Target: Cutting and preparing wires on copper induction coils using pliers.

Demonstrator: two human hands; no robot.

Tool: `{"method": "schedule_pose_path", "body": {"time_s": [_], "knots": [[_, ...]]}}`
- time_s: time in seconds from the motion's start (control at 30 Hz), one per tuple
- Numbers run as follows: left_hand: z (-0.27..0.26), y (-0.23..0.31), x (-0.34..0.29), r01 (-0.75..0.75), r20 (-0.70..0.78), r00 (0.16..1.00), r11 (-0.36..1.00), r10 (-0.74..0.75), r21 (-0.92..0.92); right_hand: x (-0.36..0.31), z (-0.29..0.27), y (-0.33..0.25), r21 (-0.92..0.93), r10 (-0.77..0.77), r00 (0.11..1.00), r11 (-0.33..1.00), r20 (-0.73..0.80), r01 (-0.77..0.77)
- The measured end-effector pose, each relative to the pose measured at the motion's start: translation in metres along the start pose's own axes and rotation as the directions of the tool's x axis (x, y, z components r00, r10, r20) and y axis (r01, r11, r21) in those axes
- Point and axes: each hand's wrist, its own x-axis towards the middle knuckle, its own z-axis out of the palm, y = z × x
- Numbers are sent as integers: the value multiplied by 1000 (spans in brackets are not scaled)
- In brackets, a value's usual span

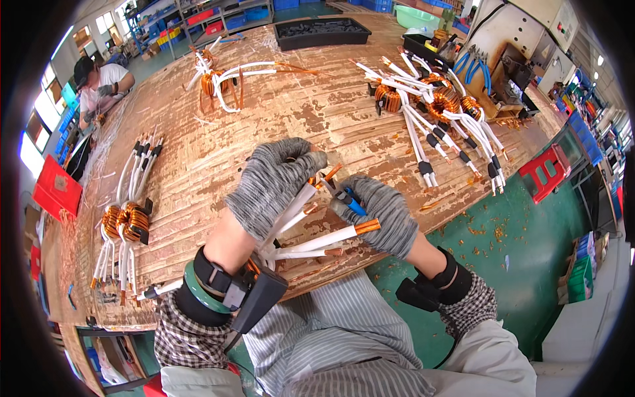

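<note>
Lap: grey-and-white striped clothing (331, 324) at the bottom, below the table's near edge.
Wrists: checked sleeves (193, 337) and black strapped-on devices (261, 299) on both; a green bangle (198, 288) circles the left one.
White leads (327, 236): a bundle with bare copper ends, fanning out between the hands at the table's near edge; its lower part is hidden behind the left forearm.
Left hand (274, 185): in a grey knit glove, fingers curled and clamped on the upper leads, thumb close to a copper tip.
Right hand (380, 213): in a matching glove, fingers wrapped around blue-handled pliers (352, 203), whose metal nose meets the copper end by the left thumb; whether the nose is closed, I cannot tell.
Tabletop (192, 165): worn, flaking wood.
Left side of table: two copper-wound coils (135, 223) side by side, white leads running both ways.
Floor at right: green (489, 278), scattered with copper-coloured scraps, near a red stool-like frame (546, 173).
Right side of table: a heap of copper coils (443, 102), their white leads overlapping.
Far part of table: more coils (213, 84) at left; a black tray (324, 44) of dark pieces at centre; a machine (512, 40) at right, with several blue-handled tools (475, 66) before it.
Background: a seated person (106, 83) at far left; shelves of coloured bins (198, 23) behind.
</note>
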Motion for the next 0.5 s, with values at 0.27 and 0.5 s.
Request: {"method": "schedule_pose_path", "body": {"time_s": [0.27,0.5], "knots": [[9,22,-7,474,169,880,848,-444,-237,-13,6,1,75,9,988,997,-156,2],[16,32,-13,399,24,915,894,-403,-206,-12,22,-1,352,111,990,933,-91,-72]]}}
